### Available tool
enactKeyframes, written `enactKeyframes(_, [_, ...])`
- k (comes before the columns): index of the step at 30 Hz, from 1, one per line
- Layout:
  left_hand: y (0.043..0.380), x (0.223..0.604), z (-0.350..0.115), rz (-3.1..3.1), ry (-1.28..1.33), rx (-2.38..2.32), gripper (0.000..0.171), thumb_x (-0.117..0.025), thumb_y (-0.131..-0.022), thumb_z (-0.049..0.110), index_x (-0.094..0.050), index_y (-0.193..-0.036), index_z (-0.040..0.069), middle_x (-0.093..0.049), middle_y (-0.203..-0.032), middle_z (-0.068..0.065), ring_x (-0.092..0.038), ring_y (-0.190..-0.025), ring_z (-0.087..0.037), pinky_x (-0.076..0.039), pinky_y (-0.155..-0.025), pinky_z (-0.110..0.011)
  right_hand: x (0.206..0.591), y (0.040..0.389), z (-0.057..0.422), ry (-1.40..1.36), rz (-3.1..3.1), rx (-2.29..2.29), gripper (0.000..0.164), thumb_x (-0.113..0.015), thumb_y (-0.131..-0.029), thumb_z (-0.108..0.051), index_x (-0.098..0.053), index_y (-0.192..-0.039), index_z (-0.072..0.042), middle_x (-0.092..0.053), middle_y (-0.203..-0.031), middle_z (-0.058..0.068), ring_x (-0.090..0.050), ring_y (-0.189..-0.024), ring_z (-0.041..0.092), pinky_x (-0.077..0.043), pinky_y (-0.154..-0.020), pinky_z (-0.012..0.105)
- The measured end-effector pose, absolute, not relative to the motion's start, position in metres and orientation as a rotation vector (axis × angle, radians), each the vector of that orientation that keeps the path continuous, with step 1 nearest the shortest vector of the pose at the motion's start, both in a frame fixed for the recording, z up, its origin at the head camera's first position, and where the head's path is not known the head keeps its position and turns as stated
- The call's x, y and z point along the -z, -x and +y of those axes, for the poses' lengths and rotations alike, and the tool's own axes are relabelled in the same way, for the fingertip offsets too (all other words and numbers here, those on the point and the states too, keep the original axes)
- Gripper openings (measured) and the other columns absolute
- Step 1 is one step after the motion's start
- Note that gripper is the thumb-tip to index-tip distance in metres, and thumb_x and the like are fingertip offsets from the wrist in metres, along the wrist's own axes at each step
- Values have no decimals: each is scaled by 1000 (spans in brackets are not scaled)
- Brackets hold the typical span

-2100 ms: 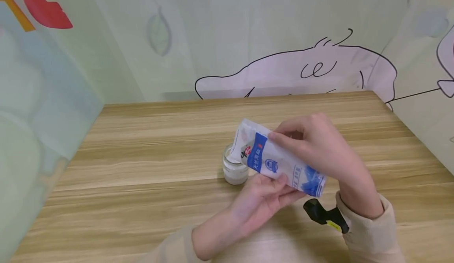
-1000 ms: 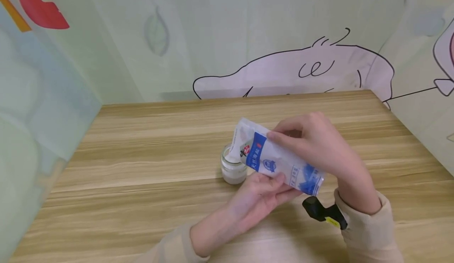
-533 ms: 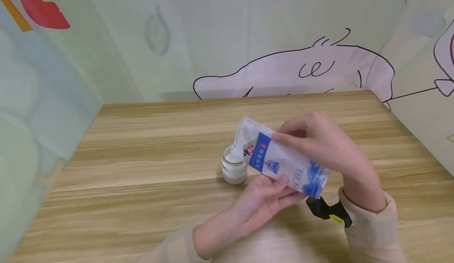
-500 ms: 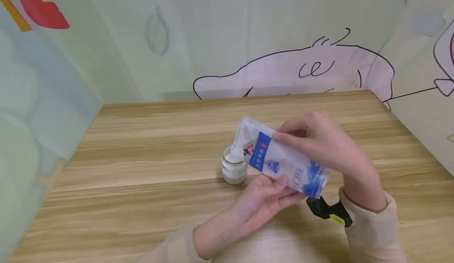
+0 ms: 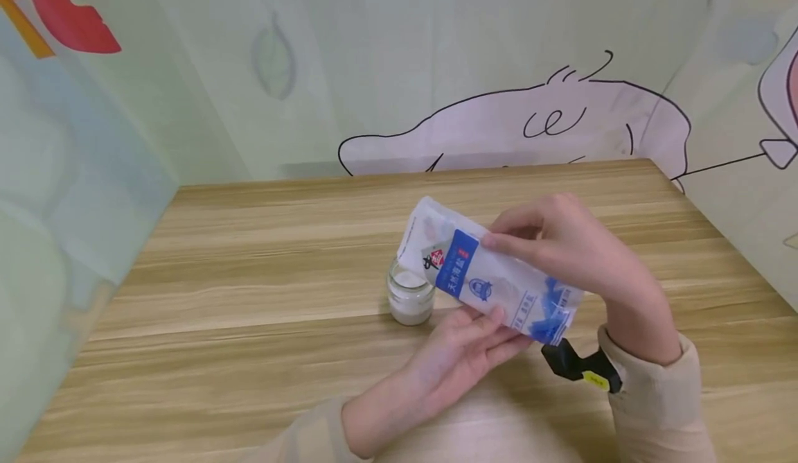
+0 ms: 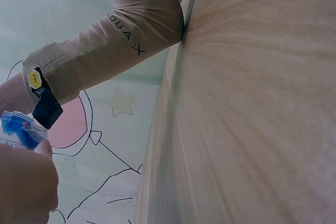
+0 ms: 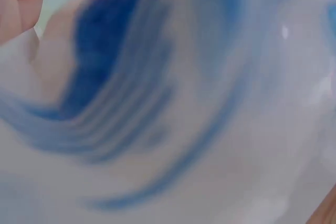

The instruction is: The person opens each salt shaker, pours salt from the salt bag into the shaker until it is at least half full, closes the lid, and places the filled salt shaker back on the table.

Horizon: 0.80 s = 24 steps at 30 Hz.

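A white and blue bag of salt (image 5: 499, 283) is held tilted, its lower left corner at the mouth of a small glass jar (image 5: 411, 305). White contents show inside the jar, which stands upright on the table. My left hand (image 5: 451, 355) holds the bag from below, thumb on its printed front and fingers behind. My right hand (image 5: 570, 251) pinches the bag's upper edge. In the left wrist view, the bag's blue end (image 6: 22, 129) shows beyond my left hand (image 6: 26, 184). The bag (image 7: 210, 103) fills most of the right wrist view, blurred.
The wooden table (image 5: 249, 276) extends around the jar on all sides. A printed cloth wall (image 5: 374, 54) with cartoon drawings stands behind and beside it. A black wrist device (image 5: 580, 368) with a yellow label sits by the right sleeve (image 5: 654, 394), below the bag.
The bag's left end has risen slightly, and its lower corner sits higher at the jar's mouth. Both hands keep their hold on the bag; the jar stays in place.
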<state>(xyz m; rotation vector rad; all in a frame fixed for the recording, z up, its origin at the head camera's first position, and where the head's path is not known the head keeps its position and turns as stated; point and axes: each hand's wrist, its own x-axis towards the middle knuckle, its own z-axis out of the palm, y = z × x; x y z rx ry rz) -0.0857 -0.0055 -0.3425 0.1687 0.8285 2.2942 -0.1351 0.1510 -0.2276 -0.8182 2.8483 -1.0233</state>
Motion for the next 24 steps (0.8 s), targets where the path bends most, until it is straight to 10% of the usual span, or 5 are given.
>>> enactKeyframes(24, [88, 341, -5, 1093, -26, -2291, 50, -53, -94, 3, -41, -143, 5, -49, -143, -19, -48, -132, -35, -43, -110, -40, 230, 144, 174, 867, 2689, 922, 12, -64, -92, -17, -74, -97, -14, -73, -82, -5, -64, -70, 9, -56, -65, 23])
